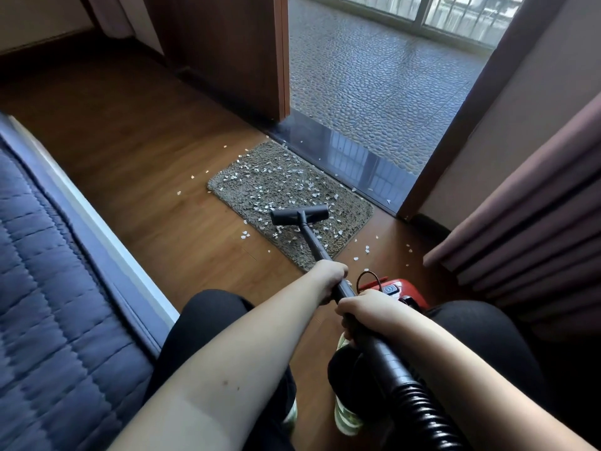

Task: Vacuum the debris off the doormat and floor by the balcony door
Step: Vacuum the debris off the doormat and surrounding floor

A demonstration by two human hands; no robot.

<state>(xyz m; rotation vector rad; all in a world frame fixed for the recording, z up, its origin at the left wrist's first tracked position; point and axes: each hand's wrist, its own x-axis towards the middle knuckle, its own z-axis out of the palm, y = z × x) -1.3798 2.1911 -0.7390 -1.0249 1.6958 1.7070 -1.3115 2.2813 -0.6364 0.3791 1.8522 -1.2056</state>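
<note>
**Nozzle on the mat, flakes everywhere**

With both hands clamped on the black wand point(320, 252), left hand point(328, 278) ahead to steer, right hand point(364, 309) behind, the nozzle point(299, 214) sits on the doormat point(351, 213). White debris point(279, 177) covers mat and floor point(169, 222).

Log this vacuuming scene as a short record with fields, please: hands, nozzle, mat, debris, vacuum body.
left hand: gripping the black vacuum wand, further forward
right hand: gripping the same wand, nearer the ribbed black hose
nozzle: black T-shaped floor head resting on the mat's near half
mat: grey shaggy rectangular doormat beside the dark door threshold
debris: white flakes across the mat and the brown wooden floor around it
vacuum body: red canister, right of the wand
</note>
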